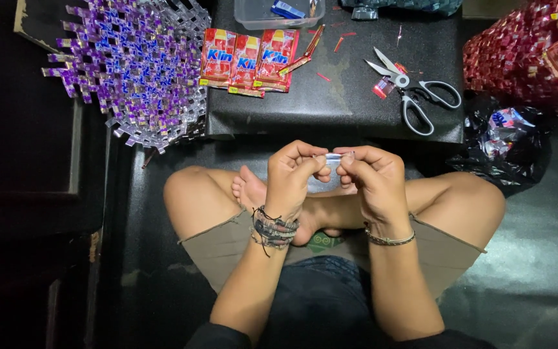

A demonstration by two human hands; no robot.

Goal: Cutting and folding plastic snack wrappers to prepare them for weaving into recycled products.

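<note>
Currently both hands, left hand (295,169) and right hand (371,173), pinch one small folded strip (334,156) above the lap. Woven purple mat (134,68) lies finished at bench's left edge; red sachets (248,61) remain uncut; scissors (411,90) idle.

Three flat red sachets (248,63) side by side on the black board (350,113)
</note>
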